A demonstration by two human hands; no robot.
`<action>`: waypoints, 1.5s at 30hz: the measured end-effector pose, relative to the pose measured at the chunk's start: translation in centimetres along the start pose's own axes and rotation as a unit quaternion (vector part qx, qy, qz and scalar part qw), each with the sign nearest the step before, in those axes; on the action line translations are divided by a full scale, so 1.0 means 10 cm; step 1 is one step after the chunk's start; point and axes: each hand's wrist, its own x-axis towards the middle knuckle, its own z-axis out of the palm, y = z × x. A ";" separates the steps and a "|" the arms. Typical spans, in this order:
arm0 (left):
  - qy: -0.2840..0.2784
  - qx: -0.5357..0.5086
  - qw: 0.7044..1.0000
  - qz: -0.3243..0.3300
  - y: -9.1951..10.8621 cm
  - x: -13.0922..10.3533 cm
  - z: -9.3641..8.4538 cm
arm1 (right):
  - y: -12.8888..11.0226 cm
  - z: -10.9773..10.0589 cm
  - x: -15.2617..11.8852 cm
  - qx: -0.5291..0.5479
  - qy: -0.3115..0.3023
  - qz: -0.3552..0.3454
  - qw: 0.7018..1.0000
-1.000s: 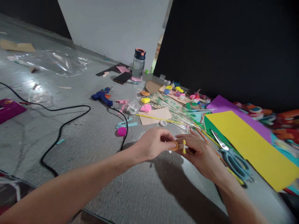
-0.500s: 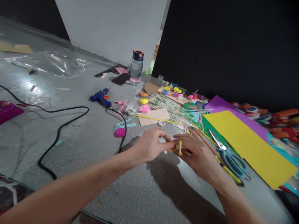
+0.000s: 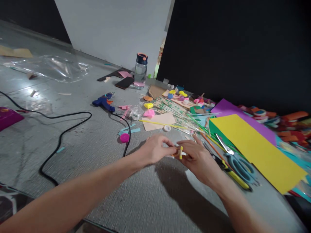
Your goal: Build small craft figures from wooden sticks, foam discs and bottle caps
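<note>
A small craft piece (image 3: 181, 153) is between the two hands, above the near part of the grey worktop (image 3: 136, 200). Its visible end is a short bar with yellow tips, the long axis running up and down in the view, leaning only slightly; whether that means upright or pointing away from the person cannot be told. An orange part sits just left of the bar, so the piece as a whole runs crosswise from one hand toward the other, bar end toward the right. The left hand (image 3: 155, 149) pinches the orange part between thumb and fingers. The right hand (image 3: 200, 158) has its fingers bent around the bar end, but their contact is partly hidden, so whether they grip it cannot be told. Beyond the hands, a white ring (image 3: 167, 128) lies by the edge of a beige card (image 3: 152, 126). To the right, a yellow-handled tool (image 3: 239, 181) lies beside grey-blue scissors (image 3: 239, 165), whose blades point away and leftward, next to a yellow sheet (image 3: 257, 150). On the left are a magenta disc (image 3: 124, 138) and, farther off, a blue glue gun (image 3: 103, 103).
</note>
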 end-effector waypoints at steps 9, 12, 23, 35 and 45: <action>-0.019 0.072 0.986 0.150 -0.07 0.06 -0.15 | 0.06 0.06 0.01 0.018 -0.015 0.059 0.998; -0.006 0.135 0.965 0.222 -0.06 0.04 -0.13 | 0.06 0.06 0.01 0.022 -0.014 0.061 0.998; -0.016 0.162 0.961 0.222 -0.04 0.03 -0.02 | 0.05 0.06 0.02 0.024 -0.013 0.061 0.998; -0.035 0.185 0.963 0.192 -0.06 0.05 -0.13 | 0.02 0.06 0.03 0.015 -0.030 0.063 0.997; -0.069 0.296 0.936 0.180 -0.23 0.13 -0.11 | 0.29 -0.45 -0.13 0.000 0.106 0.123 0.987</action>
